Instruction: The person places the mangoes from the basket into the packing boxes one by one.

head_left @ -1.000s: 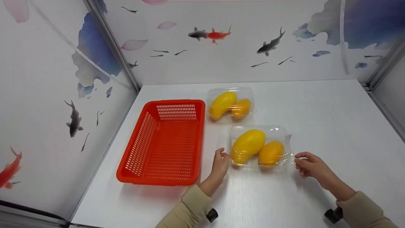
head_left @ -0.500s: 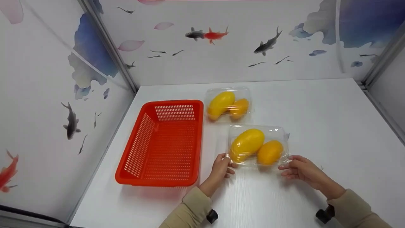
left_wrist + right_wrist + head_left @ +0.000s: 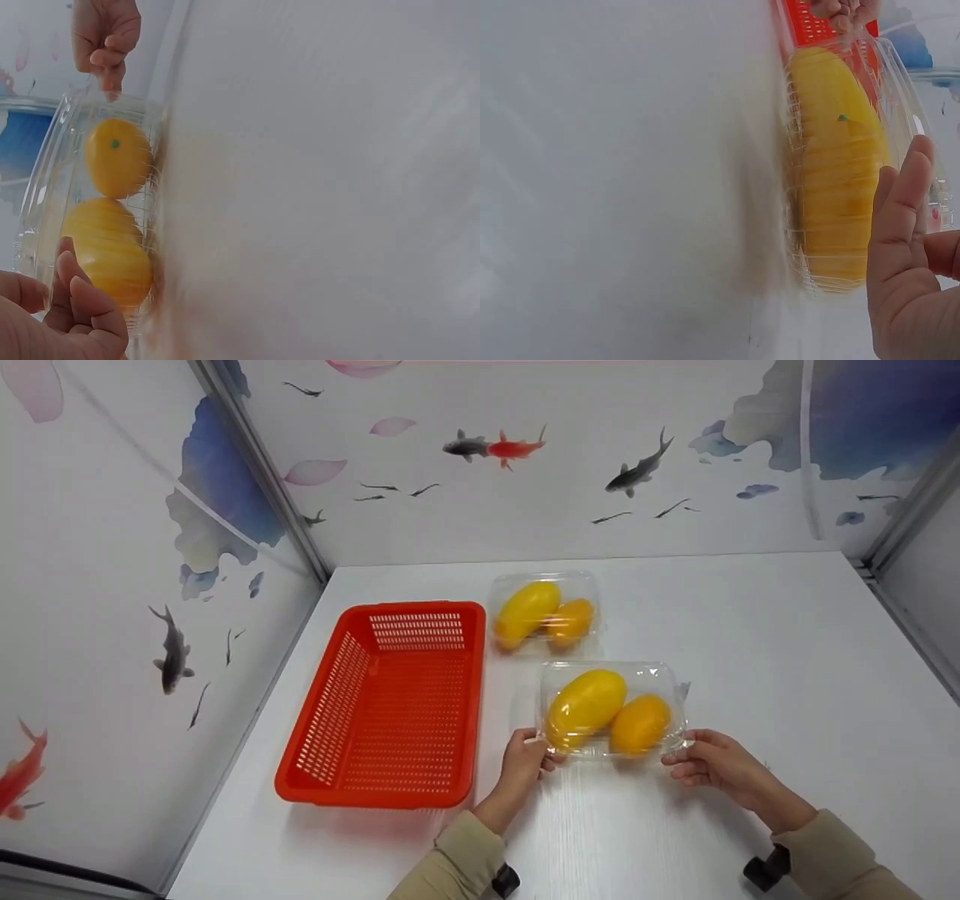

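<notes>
A clear plastic clamshell box [image 3: 652, 671] holds a large yellow mango [image 3: 589, 705] and a smaller orange-yellow mango [image 3: 641, 725]. My left hand [image 3: 523, 761] pinches the box's near left corner by its rim; in the left wrist view its thumb and fingers lie on both sides of that edge. At the near right corner, my right hand [image 3: 720, 765] pinches the rim between thumb and fingers, as the right wrist view also shows. In the left wrist view, the box's underside seems slightly above or on the table; I cannot tell which.
A red plastic basket [image 3: 474, 712] with slotted walls stands left of the box. Behind, a second clear clamshell box [image 3: 577, 580] with two mangoes sits beside the basket's far right corner. White walls with painted fish bound the white table [image 3: 757, 622] at the back and sides.
Both hands have come in to the box's near corners, the right one moving left, and now pinch its rim. The box has shifted very slightly left. Basket and second box stay put.
</notes>
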The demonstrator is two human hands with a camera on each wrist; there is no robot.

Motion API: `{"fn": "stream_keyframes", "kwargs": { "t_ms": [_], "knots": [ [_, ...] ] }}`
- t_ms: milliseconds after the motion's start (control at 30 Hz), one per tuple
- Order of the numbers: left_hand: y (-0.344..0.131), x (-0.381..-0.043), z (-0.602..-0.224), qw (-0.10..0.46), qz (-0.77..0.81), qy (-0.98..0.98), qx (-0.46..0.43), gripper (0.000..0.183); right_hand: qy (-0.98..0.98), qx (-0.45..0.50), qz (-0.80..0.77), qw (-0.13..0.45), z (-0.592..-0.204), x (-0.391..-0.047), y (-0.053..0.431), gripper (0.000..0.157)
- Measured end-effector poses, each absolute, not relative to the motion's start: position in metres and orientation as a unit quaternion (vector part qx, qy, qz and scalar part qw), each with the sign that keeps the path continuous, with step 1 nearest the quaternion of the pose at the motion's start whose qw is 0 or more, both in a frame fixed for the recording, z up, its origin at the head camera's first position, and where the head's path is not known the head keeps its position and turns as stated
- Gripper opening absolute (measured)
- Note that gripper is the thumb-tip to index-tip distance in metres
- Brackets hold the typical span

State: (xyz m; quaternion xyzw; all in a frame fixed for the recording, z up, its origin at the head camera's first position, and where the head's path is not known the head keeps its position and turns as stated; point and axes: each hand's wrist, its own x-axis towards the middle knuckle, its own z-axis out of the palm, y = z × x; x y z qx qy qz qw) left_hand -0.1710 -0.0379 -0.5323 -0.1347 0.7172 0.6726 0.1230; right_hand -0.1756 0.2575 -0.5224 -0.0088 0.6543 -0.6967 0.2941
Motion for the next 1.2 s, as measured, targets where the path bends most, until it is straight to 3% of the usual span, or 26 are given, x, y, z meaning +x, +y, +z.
{"fn": "stream_keyframes", "kwargs": {
  "t_ms": [300, 600, 767, 1200],
  "knots": [
    [-0.041, -0.165, -0.538, 0.108, 0.676, 0.719, -0.123, 0.024, 0.674, 0.005, -0.678, 0.293, -0.524, -0.176, 0.255, 0.037],
    [-0.046, -0.166, -0.536, 0.083, 0.668, 0.722, -0.163, 0.037, 0.693, 0.027, -0.663, 0.284, -0.519, -0.187, 0.237, 0.036],
    [-0.049, -0.169, -0.537, 0.048, 0.66, 0.721, -0.205, 0.042, 0.682, 0.027, -0.674, 0.282, -0.518, -0.2, 0.218, 0.044],
    [-0.053, -0.175, -0.532, -0.033, 0.675, 0.701, -0.228, 0.047, 0.67, 0.041, -0.682, 0.291, -0.517, -0.228, 0.187, 0.048]
  ]
}}
